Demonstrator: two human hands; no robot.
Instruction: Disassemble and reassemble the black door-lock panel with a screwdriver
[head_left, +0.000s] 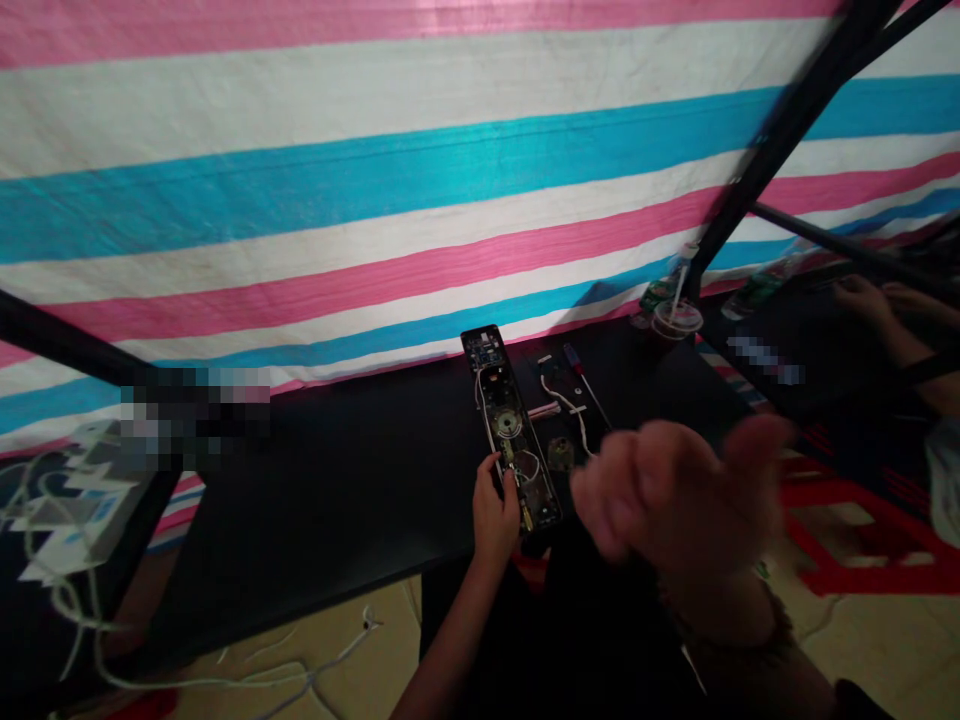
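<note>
A long, narrow black device casing point(553, 512) lies on the black table, its inside exposed. It has a circuit board point(484, 350) at the far end, a round part point(508, 423) in the middle and white wires along it. My left hand point(496, 515) grips the casing's left side near its close end, thumb over the inside and a finger at the edge. Raised near the camera, my right hand point(667, 495) is blurred, with its fingers bent, its thumb stretched away and nothing visible in it. Beside the casing lie a screwdriver point(573, 358), a white cable point(557, 396) and a small squarish part point(560, 454).
A lidded cup with a straw point(677, 318) stands at the table's back right, beside a plastic bottle point(656, 300). White boxes and cables point(90, 510) crowd the left. Another person's hands point(866, 300) are at the right table. A red stool point(862, 545) stands below. Striped sheeting point(420, 150) hangs behind.
</note>
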